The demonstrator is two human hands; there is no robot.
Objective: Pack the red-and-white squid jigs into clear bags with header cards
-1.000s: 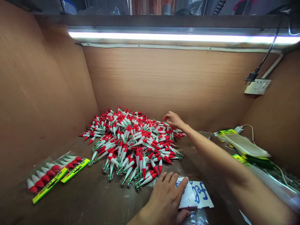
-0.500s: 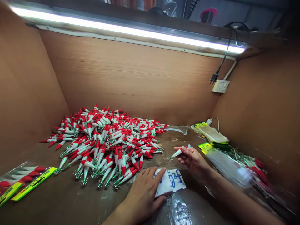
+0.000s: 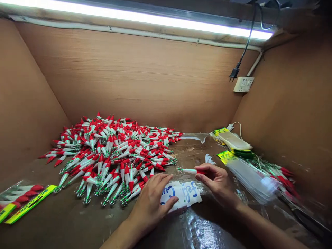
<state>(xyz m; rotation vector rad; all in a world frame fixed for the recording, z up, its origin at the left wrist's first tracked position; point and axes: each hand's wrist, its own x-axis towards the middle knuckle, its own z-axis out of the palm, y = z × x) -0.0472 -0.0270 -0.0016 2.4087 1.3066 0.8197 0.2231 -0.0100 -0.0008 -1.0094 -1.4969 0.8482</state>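
Observation:
Between the thumb and fingers of my right hand (image 3: pixel 215 180) is a red-and-white squid jig (image 3: pixel 190 171), held by its red end. Its green hook end points left. My left hand (image 3: pixel 155 195) lies over the left part of a white block with blue handwriting (image 3: pixel 192 193), thumb and fingers apart. That hand covers part of the block and the writing. Just beyond it spreads a large pile of similar squid jigs (image 3: pixel 111 152), red and white with green-tinted hooks.
Packaged lures (image 3: pixel 28 200) lie at the left edge. On the right are clear bags with yellow headers (image 3: pixel 249 178), stacked packaging (image 3: pixel 232 140) and more jigs (image 3: pixel 285 181). A black plug (image 3: pixel 234 72) hangs by the wall socket (image 3: pixel 243 84). A light tube (image 3: pixel 155 19) runs above.
The view has tilted down. My right hand has turned the jig from slanted to nearly level. My left thumb has moved from the block's near side onto its top.

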